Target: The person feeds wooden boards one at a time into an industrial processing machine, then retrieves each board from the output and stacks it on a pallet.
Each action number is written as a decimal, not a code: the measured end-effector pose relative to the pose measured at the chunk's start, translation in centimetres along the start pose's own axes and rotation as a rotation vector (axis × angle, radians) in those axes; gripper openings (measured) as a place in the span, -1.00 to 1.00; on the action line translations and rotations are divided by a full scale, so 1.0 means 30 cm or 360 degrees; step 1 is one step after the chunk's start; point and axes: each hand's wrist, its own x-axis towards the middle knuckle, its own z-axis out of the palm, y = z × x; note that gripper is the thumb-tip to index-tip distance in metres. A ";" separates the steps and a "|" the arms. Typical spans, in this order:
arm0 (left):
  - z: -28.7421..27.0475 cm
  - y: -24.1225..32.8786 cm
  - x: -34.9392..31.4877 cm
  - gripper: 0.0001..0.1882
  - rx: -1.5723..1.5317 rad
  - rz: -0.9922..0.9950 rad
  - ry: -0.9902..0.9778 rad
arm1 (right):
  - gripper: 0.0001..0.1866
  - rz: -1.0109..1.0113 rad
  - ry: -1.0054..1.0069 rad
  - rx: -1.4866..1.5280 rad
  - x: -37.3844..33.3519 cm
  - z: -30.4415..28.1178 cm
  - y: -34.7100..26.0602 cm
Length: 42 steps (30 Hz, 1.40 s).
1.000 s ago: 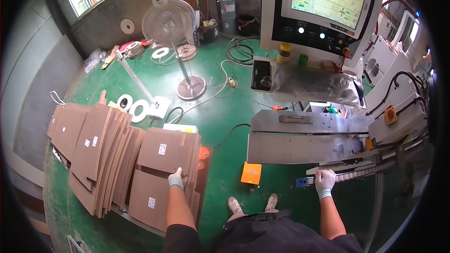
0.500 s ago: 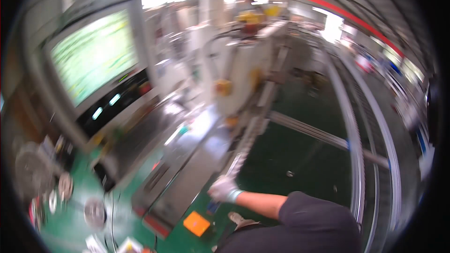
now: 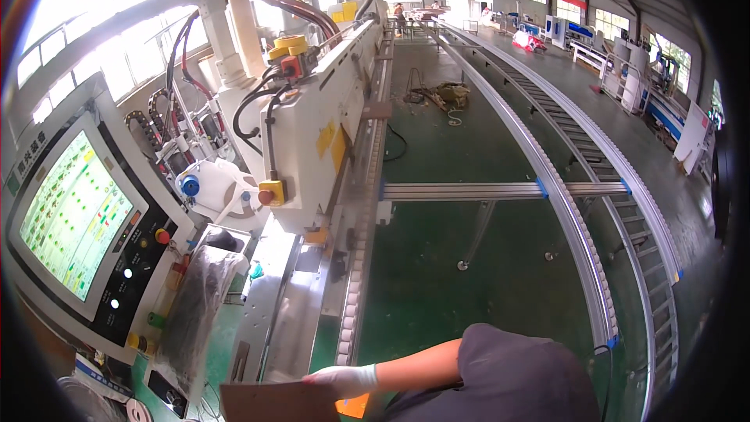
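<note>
My right hand (image 3: pixel 345 382), in a pale glove, reaches leftward from a dark sleeve at the lower edge. Its fingers are closed on the right edge of a flat brown board (image 3: pixel 277 403), which is cut off by the bottom of the picture. Just beyond the board runs the metal bed (image 3: pixel 293 320) of a long machine, with a row of white rollers (image 3: pixel 351 309) along its right side. Below the hand an orange piece (image 3: pixel 353 405) shows in part. My left hand is not in view.
A control panel with a lit screen (image 3: pixel 76 215) and buttons stands at left. The white machine (image 3: pixel 308 164) carries a red button box (image 3: pixel 270 193). A crossbar (image 3: pixel 461 191) joins the machine to roller rails (image 3: pixel 547 164) at right. A plastic-covered surface (image 3: pixel 195 305) lies beside the panel.
The view has swung and steadied, with the screen now farther left. The brown board has come into view in my right hand, which was near the roller track's end before.
</note>
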 end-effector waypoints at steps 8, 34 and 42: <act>0.134 -0.036 0.200 -0.55 -0.0042 0.0193 0.0288 | -0.58 0.0349 0.0604 -0.0910 -0.430 -0.147 -0.124; 0.371 -0.377 0.346 -0.67 0.1890 0.0849 0.0324 | -0.63 -0.0853 0.2026 0.0292 -0.223 -0.480 -0.472; 0.391 -0.352 0.357 -0.65 0.1992 0.0854 0.0387 | -0.56 -0.1128 0.1815 0.0150 -0.321 -0.757 -0.905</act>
